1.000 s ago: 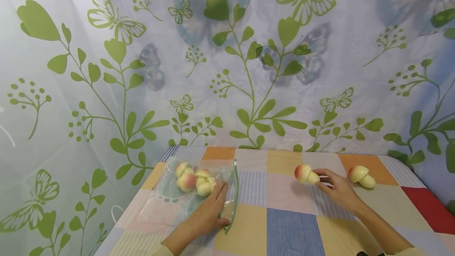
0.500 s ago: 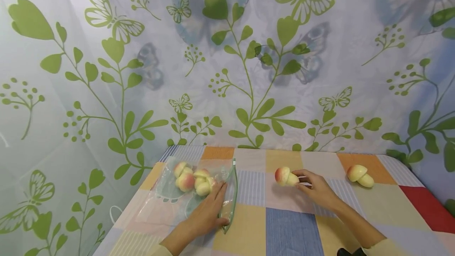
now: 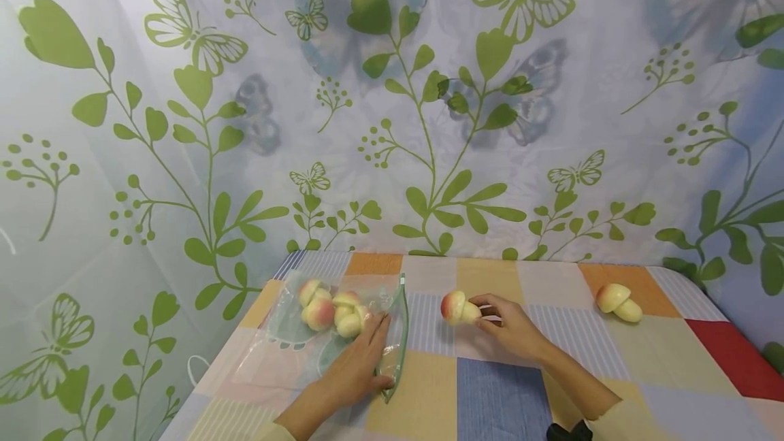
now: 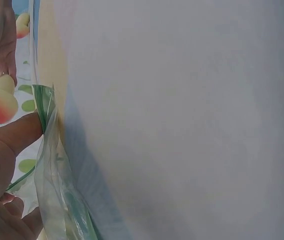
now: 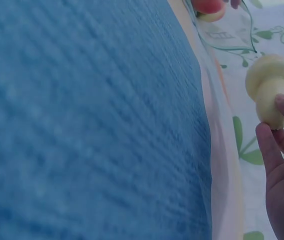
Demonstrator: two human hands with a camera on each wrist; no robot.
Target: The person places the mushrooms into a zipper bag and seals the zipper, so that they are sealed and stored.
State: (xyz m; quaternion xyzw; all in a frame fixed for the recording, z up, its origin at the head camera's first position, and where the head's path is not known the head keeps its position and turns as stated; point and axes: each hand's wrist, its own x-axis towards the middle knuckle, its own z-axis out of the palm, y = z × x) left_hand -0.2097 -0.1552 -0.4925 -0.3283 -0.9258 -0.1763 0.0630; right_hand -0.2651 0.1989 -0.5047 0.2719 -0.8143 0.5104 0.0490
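My left hand (image 3: 358,367) rests at the mouth of a clear zip bag (image 3: 275,356) with a green zip edge. In the left wrist view, the thumb (image 4: 19,131) presses against the zip rim, apart from the fingers, and the mouth stands partly open. Toy mushrooms (image 3: 318,315) with yellow and red caps lie inside the bag, partly behind my fingers. Just right of the bag, my right hand (image 3: 513,327) pinches another toy mushroom (image 3: 454,307) by its stem, thumb opposite the fingers. Its cap points left toward the bag mouth.
One more toy mushroom (image 3: 618,302) lies at the far right of the table. A patchwork cloth (image 3: 502,393) covers the table. Behind hangs a curtain (image 3: 392,155) printed with leaves and butterflies. A thin white loop (image 3: 197,367) shows beside the table's left edge.
My right hand has moved left with the mushroom, away from the one at the far right and closer to the bag. The left hand has stayed in place on the bag.
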